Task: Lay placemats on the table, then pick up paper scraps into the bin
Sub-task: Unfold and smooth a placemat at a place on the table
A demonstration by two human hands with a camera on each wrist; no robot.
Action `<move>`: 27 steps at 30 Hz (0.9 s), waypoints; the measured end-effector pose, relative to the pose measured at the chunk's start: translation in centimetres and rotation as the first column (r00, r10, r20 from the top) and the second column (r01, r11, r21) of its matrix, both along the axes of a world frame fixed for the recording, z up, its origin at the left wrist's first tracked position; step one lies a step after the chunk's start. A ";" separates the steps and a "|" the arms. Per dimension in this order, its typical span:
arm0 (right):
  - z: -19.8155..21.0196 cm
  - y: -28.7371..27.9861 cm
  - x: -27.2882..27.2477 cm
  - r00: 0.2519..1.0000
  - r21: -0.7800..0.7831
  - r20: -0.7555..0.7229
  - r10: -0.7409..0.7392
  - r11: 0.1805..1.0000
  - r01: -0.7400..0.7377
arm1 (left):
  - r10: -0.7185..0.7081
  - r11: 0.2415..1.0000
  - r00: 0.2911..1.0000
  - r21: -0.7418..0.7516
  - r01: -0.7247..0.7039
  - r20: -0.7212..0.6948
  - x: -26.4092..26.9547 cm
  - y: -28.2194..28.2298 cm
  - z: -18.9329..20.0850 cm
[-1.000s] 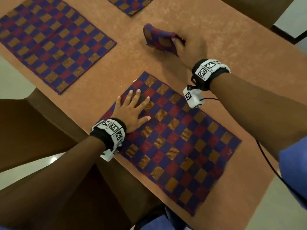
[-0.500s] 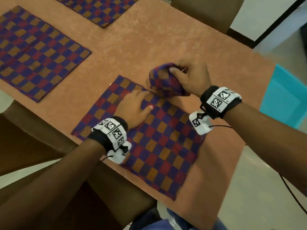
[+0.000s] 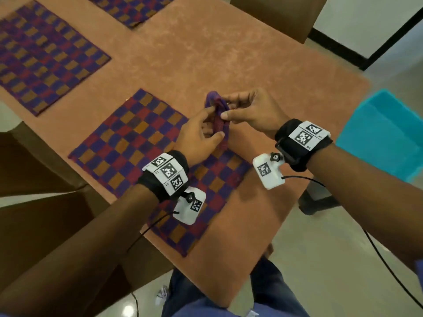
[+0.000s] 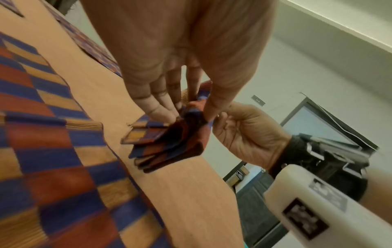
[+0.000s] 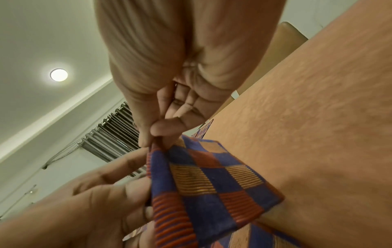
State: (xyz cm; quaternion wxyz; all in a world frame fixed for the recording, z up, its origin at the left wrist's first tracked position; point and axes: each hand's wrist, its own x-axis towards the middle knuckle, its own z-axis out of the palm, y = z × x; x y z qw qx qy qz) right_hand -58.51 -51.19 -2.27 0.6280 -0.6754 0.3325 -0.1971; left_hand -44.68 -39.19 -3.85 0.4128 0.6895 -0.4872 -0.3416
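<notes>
folded placemat (image 3: pixel 217 121): i see it bunched and held upright between both hands at centre frame, above the far edge of the laid mat; the left wrist view shows its stacked folds (image 4: pixel 167 142) hanging just over the table.
left hand (image 3: pixel 198 139): i read fingers and thumb pinching the lower part of the folded cloth.
right hand (image 3: pixel 254 113): thumb and forefinger pinching the upper edge; the other fingers loosely curled.
nearest placemat (image 3: pixel 137 143): flat on the table (image 3: pixel 229 60), centre to lower centre of frame, under both wrists.
second placemat (image 3: pixel 45 53): flat, upper left.
third placemat (image 3: pixel 130 10): top edge, partly cut off.
bin (image 3: pixel 384 133): turquoise, right edge, on the floor beside the table.
paper scraps (image 3: pixel 162 296): white crumpled bits on the floor, bottom centre, near my legs.
</notes>
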 end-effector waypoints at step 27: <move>4.5 -12.1 -17.1 0.918 -0.538 -0.384 -0.100 0.832 -0.135 | 0.173 0.983 0.932 -0.112 -0.145 0.319 -14.7 -6.8 5.1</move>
